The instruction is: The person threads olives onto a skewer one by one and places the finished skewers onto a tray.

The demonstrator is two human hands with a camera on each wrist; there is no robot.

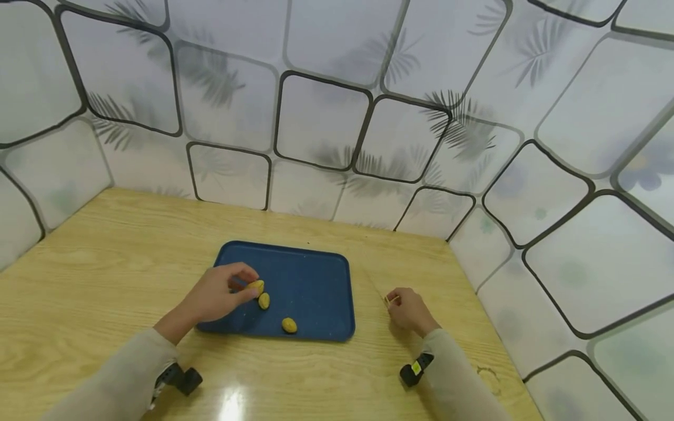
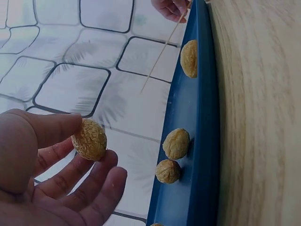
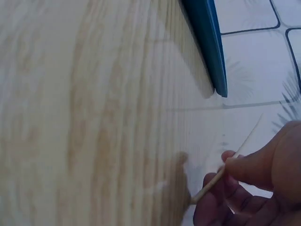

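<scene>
Some balls (image 1: 289, 325) wait on our tray (image 1: 316, 280); our left hand (image 1: 223, 292) pinches one ball (image 2: 89, 140), right hand (image 1: 412, 313) a still-bare stick (image 3: 206, 189).

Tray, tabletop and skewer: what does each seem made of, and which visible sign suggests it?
Tray: probably plastic, smooth and satiny; corners look moulded. Tabletop: wood or wood-look laminate, glossy, showing grain and a bright reflection. Skewer: likely bamboo or wood, apparently unpainted, pale tan.

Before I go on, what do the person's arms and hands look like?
The left sleeve and right sleeve are long and pale beige. The left hand and right hand wear no gloves. Each wrist has a black strap with a small black box; a yellow-green patch marks the right one.
</scene>
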